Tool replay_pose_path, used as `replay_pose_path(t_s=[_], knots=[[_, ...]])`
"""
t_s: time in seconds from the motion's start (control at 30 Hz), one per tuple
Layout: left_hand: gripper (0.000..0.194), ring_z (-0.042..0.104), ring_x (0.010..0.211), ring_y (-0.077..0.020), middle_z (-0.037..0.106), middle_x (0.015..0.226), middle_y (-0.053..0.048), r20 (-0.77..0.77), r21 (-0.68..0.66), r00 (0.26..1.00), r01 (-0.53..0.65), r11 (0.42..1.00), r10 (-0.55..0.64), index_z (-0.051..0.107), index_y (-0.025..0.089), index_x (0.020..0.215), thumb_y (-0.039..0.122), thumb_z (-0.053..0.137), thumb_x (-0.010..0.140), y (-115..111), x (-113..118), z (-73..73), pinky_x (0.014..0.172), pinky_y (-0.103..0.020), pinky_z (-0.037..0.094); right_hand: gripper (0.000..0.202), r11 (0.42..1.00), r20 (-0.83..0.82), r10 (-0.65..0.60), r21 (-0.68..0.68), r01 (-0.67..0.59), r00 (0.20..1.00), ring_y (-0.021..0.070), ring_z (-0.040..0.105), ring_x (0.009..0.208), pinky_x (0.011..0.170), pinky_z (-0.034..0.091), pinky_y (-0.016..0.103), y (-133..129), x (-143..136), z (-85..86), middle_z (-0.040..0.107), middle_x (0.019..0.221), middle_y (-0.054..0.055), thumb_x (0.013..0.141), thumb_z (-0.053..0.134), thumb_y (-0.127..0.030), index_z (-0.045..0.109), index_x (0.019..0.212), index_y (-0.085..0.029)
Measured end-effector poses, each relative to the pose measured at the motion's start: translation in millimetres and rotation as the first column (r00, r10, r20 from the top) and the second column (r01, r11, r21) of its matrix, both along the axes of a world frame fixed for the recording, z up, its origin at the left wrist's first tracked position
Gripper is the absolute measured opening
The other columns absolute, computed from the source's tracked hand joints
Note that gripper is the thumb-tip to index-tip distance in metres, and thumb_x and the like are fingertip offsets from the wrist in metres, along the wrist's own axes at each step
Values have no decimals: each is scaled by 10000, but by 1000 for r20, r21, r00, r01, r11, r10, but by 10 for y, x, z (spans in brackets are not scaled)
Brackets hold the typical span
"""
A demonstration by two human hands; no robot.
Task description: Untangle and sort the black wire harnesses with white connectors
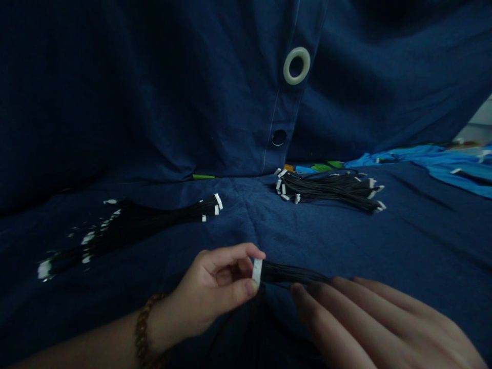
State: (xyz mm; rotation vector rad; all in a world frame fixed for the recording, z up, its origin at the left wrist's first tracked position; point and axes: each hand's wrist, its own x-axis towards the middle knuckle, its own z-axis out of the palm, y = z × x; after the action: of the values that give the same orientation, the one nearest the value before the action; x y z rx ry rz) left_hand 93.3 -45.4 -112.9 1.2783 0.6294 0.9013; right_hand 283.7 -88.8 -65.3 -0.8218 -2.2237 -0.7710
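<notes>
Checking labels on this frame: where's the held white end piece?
Head view, below centre and slightly right: the white end piece sits between the left hand's thumb and forefinger, with black strands extending toward the right hand.

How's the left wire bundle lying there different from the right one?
The left wire bundle fans out wide at one end; the right wire bundle is more compact. The left bundle looks longer; the right bundle looks shorter.

Both are black, have white connectors and lie on blue cloth.

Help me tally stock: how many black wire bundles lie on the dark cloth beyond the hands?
2: the left bundle, and the right bundle slightly farther back. More may be hidden.
</notes>
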Motion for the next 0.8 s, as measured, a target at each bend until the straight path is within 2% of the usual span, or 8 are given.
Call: replay_pose_path(t_s=[0.13, 0.23, 0.4, 0.47, 0.67, 0.8], knots=[[245, 475, 640, -61, 543, 694, 39, 13, -17, 1000, 3, 1000, -3, 646, 295, 942, 214, 647, 710, 0, 1, 3, 625, -164, 388, 346, 1000, 19, 9, -20, -8, 1000, 135, 478, 416, 434, 296, 293, 15, -21, -7, 537, 475, -16, 851, 283, -35, 541, 665, -170], [238, 471, 646, -58, 547, 707, 36, 14, -51, 1000, -5, 999, 6, 647, 272, 933, 195, 649, 708, 18, 9, -4, 623, -157, 386, 369, 996, 54, 13, -85, -8, 998, 139, 489, 418, 418, 304, 290, 19, -6, 8, 568, 513, -7, 862, 248, -44, 547, 685, -169], [293, 429, 542, -69, 516, 642, 29, -13, -231, 999, 38, 972, -42, 610, 216, 994, 244, 644, 704, 85, 50, -29, 459, -157, 356, 351, 970, 118, 17, -242, 12, 993, 148, 550, 484, 423, 352, 278, 37, 25, 0, 613, 619, 4, 857, 221, -78, 551, 775, -164], [308, 424, 526, -76, 511, 622, 26, -21, -272, 999, 22, 962, -28, 614, 211, 984, 257, 659, 684, 106, 63, -36, 441, -164, 350, 345, 956, 124, 13, -294, 25, 992, 150, 552, 497, 433, 369, 276, 40, 30, -18, 605, 632, 4, 869, 210, -99, 542, 798, -161], [331, 414, 499, -58, 505, 610, 36, -29, -296, 997, 54, 954, -66, 607, 206, 995, 198, 665, 670, 134, 52, -77, 441, -154, 335, 347, 934, 140, 1, -354, 49, 990, 144, 525, 503, 457, 379, 265, 52, 21, -69, 567, 631, 2, 905, 181, -147, 526, 877, -148], [306, 385, 484, -40, 494, 599, 37, -51, -287, 999, -3, 958, -12, 614, 185, 995, 198, 645, 691, 106, 66, -36, 432, -132, 294, 311, 924, 135, 14, -379, 39, 991, 139, 500, 503, 466, 361, 258, 57, 0, -94, 556, 639, 4, 902, 203, -143, 512, 869, -157]])
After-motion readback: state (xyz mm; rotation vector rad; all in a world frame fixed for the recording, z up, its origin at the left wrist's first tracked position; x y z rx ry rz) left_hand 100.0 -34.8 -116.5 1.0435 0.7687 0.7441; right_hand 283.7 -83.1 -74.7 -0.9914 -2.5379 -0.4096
